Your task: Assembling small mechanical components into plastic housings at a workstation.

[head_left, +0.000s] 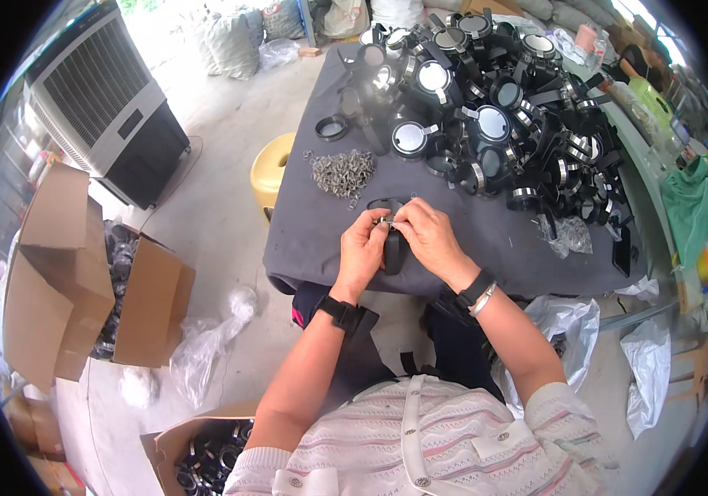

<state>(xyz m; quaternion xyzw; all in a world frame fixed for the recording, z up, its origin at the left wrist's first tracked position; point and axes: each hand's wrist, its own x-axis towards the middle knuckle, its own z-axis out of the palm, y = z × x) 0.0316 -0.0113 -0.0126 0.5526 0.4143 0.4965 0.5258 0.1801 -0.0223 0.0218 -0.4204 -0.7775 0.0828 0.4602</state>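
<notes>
Grey table: left hand, right hand pinch 1 black strap, probably clipping; finished pile at 1 o'clock, clips left.

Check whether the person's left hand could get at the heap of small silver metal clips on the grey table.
Probably yes: the heap of clips lies just beyond the left hand, bare cloth between, though the hand holds a black strap.

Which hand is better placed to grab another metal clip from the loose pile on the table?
Left, probably. The left hand sits nearer the pile of metal clips, up and to its left; the right hand lies farther off, and both hold the black strap piece.
</notes>
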